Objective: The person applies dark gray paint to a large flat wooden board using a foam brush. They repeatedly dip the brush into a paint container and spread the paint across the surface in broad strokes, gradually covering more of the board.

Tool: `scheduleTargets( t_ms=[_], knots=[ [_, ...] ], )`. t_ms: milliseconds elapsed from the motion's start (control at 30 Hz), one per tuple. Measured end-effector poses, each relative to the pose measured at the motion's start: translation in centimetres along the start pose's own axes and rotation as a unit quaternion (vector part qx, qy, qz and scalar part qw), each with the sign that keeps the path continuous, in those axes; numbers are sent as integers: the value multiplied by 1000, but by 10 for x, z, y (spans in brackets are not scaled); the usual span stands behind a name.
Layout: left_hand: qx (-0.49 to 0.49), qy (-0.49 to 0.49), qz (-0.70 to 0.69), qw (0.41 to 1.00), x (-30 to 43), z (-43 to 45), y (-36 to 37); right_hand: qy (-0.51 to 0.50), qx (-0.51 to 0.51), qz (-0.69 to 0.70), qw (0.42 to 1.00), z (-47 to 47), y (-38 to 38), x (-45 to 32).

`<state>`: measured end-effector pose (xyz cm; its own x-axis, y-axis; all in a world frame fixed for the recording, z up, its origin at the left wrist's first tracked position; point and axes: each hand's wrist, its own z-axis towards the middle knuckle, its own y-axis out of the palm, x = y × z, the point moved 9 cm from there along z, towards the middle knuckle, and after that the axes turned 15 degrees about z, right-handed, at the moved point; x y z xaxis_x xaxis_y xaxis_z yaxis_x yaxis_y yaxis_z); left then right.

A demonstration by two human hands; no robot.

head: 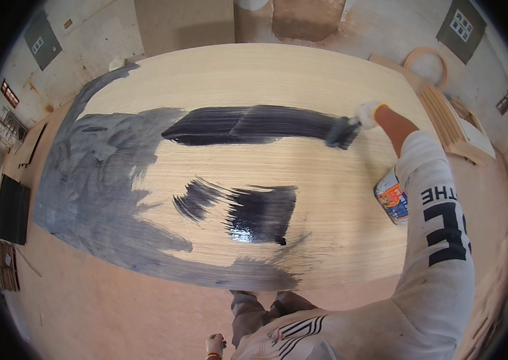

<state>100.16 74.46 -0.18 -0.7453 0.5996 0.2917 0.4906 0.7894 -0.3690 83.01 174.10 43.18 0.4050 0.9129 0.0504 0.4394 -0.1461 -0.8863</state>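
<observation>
My right hand [366, 115], in a white glove with a yellow cuff, grips a wide dark-stained brush [342, 133], slightly blurred, at the right end of a long black stroke. The brush meets a large pale wood-grain panel [263, 166]. Grey stain covers the panel's left part and near left edge; separate black patches lie in its middle. A labelled bucket [390, 196] stands at the panel's right side, partly hidden by my sleeve. My left hand [215, 344], gloved with bare fingertips, hangs low at the bottom beside my leg, its fingers curled. Nothing shows in it.
Stacked wooden pieces [449, 121] and a wooden ring [429, 63] stand beyond the panel's right end. Dark boards [13, 209] and more stacked boards [5, 265] lie at the far left. A wall runs behind the panel.
</observation>
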Motion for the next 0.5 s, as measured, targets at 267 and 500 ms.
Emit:
scheduleTargets(
  t_ms=[267, 500],
  knots=[
    [79, 34, -65, 994, 30, -16, 8, -149, 10, 31, 988, 66, -38, -202],
    [52, 53, 44, 996, -29, -29, 64, -76, -58, -17, 995, 8, 7, -7]
  ],
)
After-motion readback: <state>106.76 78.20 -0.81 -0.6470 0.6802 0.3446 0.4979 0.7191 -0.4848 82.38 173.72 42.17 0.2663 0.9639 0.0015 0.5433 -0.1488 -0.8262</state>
